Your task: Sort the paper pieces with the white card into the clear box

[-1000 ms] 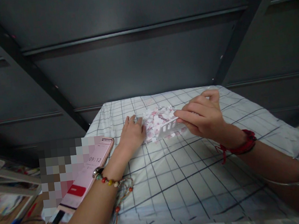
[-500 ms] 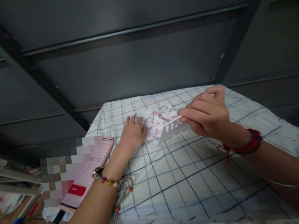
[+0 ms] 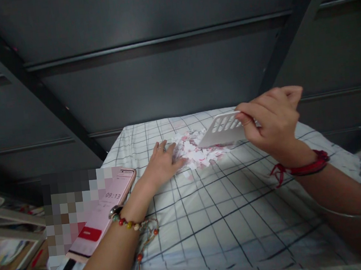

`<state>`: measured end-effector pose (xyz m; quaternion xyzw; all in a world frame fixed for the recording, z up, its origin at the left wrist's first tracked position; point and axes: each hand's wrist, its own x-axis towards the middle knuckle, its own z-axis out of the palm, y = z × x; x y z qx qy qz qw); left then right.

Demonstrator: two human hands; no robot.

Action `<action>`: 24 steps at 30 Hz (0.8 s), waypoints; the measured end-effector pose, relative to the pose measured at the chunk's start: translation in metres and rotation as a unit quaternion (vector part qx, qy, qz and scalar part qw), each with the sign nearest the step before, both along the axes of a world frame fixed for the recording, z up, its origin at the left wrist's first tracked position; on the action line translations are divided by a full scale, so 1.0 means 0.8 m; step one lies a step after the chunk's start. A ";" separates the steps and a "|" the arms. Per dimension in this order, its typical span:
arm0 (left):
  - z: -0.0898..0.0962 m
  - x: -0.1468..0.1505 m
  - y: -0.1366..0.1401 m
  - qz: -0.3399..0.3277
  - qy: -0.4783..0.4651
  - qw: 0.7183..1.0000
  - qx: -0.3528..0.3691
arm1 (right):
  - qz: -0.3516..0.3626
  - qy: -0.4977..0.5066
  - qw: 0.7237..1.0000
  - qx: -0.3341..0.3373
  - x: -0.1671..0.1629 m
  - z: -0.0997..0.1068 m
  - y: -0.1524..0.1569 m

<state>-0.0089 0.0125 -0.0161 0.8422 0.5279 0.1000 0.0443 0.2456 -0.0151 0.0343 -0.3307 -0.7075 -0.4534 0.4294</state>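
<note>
Pinching a flat white scraper, plastic by the look, w/ a row of slots along its upper side, btw thumb & fingers of the R hand. Gripped near its R end, tilted up, w/ lower edge running approx L–R, roughly parallel to the far edge of the white cloth w/ dark grid lines. Reaching L over the R part of a low heap of torn white & pink paper scraps; can't tell if touching or just above. Heaped on the back half of the cloth, approx midway btw L & R edges; wider L–R than front–back, i.e. long axis more or less in line w/ the scraper's lower edge. To the L of the R hand & lower; directly R of the L hand. Nearer to the L hand: laid palm down, w/ fingers a bit spread, gripping nothing, at the heap's L rim. By the cloth's L edge, past the L wrist: pink-cased phone w/ lit screen.
</note>
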 end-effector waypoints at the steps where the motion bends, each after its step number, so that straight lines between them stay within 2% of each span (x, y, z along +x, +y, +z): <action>1: 0.000 -0.001 0.000 -0.003 -0.005 1.000 -0.002 | 0.011 -0.008 1.000 0.002 -0.002 0.000 -0.001; 5: 0.001 -0.005 0.000 -0.013 -0.009 0.999 -0.045 | 0.059 -0.045 0.997 -0.019 -0.024 -0.004 -0.009; 8: 0.004 -0.007 0.001 -0.013 0.015 0.996 -0.082 | 0.063 -0.088 0.993 -0.053 -0.040 -0.008 -0.017; 11: 0.004 -0.008 0.002 -0.017 0.029 0.995 -0.095 | 0.065 -0.107 0.990 -0.059 -0.045 -0.008 -0.021; 20: 0.011 -0.005 -0.002 -0.008 0.012 0.995 -0.098 | 0.066 -0.090 0.991 -0.075 -0.035 -0.006 -0.019; 24: 0.015 -0.007 0.000 0.013 -0.018 0.998 -0.054 | 0.080 -0.104 0.987 -0.096 -0.037 -0.007 -0.020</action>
